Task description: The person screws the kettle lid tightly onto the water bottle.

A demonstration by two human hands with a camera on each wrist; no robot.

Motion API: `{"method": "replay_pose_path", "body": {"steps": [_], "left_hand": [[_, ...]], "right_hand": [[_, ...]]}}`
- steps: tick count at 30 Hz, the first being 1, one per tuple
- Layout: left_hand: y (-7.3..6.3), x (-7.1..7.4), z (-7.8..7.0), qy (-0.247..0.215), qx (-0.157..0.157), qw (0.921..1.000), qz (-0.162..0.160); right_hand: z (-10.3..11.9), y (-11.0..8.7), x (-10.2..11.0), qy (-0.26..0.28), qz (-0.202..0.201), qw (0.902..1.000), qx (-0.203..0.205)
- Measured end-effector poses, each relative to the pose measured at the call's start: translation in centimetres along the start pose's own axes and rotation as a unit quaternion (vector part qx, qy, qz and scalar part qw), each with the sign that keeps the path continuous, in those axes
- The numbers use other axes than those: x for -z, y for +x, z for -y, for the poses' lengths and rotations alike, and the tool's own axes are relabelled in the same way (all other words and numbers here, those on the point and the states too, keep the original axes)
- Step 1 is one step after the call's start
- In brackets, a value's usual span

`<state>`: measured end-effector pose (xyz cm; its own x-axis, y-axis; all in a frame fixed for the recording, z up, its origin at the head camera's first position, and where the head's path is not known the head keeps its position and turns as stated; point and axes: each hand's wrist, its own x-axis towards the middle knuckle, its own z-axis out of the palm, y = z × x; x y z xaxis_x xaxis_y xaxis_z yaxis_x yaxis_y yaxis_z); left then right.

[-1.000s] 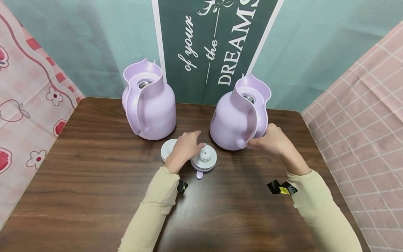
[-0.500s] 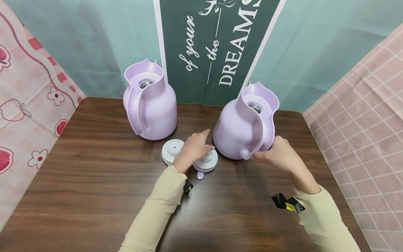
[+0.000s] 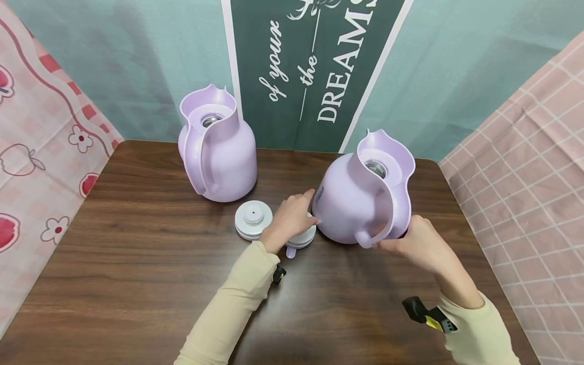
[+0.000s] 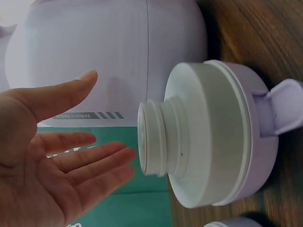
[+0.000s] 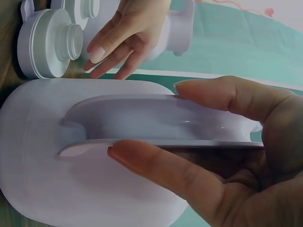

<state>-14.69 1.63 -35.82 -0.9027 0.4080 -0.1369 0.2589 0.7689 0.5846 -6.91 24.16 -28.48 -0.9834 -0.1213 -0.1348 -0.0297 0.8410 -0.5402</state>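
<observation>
My right hand [image 3: 424, 243] holds the handle of the right lilac thermos jug [image 3: 339, 197], thumb and fingers on either side of the handle [image 5: 156, 118] in the right wrist view. That jug has its top uncovered, showing a silvery neck. My left hand [image 3: 292, 218] hovers over the right-hand lid [image 3: 304, 238], fingers extended toward the jug's side. In the left wrist view the left palm [image 4: 52, 189] shows with nothing in it, beside the upturned white lid [image 4: 203, 137] with its lilac tab. A second white lid [image 3: 248, 225] lies just left of it.
Another uncovered lilac thermos jug [image 3: 232, 162] stands at the back left, handle facing the near left. The brown wooden table [image 3: 114, 253] ends at a teal cloth backdrop [image 3: 123, 61]. A pink checked cloth [image 3: 524, 203] borders the right side.
The right thermos jug has moved nearer and to the right, with my right hand on its handle. My left hand has shifted right across the right-hand lid, uncovering the left lid.
</observation>
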Motion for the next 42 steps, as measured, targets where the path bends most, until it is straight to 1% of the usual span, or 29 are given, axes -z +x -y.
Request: {"method": "replay_pose_path", "body": {"steps": [6,13,18,24,29,36,42], "left_hand": [[0.2,-0.4,-0.6,-0.021,-0.014,0.9997,0.002],[0.4,-0.7,-0.9,-0.059,-0.005,0.9982,-0.004],[0.6,-0.9,-1.0,-0.077,-0.004,0.9971,-0.003],[0.8,-1.1,-1.0,-0.082,0.006,0.9966,-0.007],[0.8,-1.2,-1.0,-0.084,0.005,0.9964,-0.009],[0.8,-1.4,-1.0,-0.080,-0.005,0.9968,-0.007],[0.4,-1.4,-1.2,-0.080,-0.017,0.9966,-0.009]], "right_hand": [[-0.1,-0.8,0.0,-0.004,-0.001,1.0000,-0.002],[-0.2,-0.9,0.0,-0.002,-0.001,0.9999,0.012],[-0.3,-0.9,0.0,0.002,0.002,0.9998,0.019],[-0.4,-0.9,0.0,0.006,0.007,0.9998,0.016],[-0.3,-1.0,0.0,0.008,0.009,0.9997,0.021],[-0.2,-1.2,-0.1,0.009,0.008,0.9994,0.032],[-0.5,-1.6,-0.1,0.013,0.007,0.9991,0.039]]}}
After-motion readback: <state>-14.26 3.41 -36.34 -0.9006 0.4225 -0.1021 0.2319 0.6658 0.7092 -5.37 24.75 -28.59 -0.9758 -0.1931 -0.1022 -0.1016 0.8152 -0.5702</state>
